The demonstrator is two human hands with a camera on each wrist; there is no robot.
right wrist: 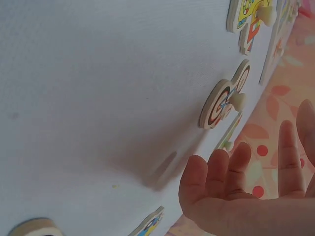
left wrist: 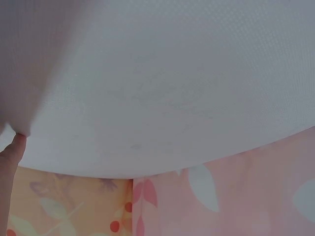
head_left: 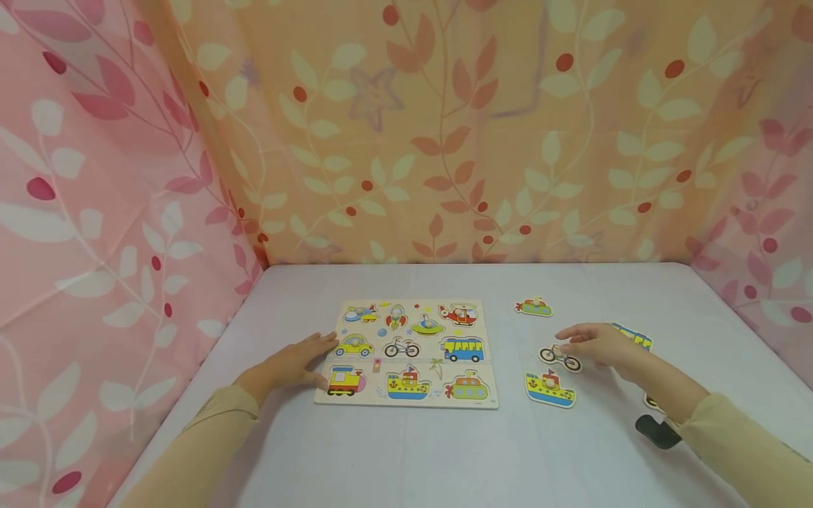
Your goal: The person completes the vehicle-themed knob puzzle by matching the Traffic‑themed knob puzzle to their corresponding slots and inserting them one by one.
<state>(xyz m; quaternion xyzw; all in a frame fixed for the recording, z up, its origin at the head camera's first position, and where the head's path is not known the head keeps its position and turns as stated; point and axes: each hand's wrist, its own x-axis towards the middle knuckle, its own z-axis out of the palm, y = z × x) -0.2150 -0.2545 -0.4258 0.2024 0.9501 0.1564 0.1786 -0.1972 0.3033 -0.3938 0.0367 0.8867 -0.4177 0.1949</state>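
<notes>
My left hand [head_left: 288, 363] rests at the left edge of a wooden vehicle puzzle board [head_left: 400, 404], fingers extended. At the left border of the left wrist view, only one finger [left wrist: 11, 160] shows. Over the table on the right, my right hand [head_left: 600, 347] hovers by a bicycle puzzle piece [head_left: 568, 362]. In the right wrist view its relaxed fingers [right wrist: 193, 179] are apart from the bicycle's wooden knob [right wrist: 238, 102]. Just in front of the bicycle lies a boat piece [head_left: 550, 389]. A bus piece [head_left: 635, 335] is partly covered by the right hand.
A submarine piece [head_left: 536, 307] lies farther back. Another piece [head_left: 653, 402] is mostly hidden beneath the right forearm, near a dark object [head_left: 657, 432] at the wrist. Patterned curtains [head_left: 444, 141] stand behind and beside the white table [head_left: 413, 458].
</notes>
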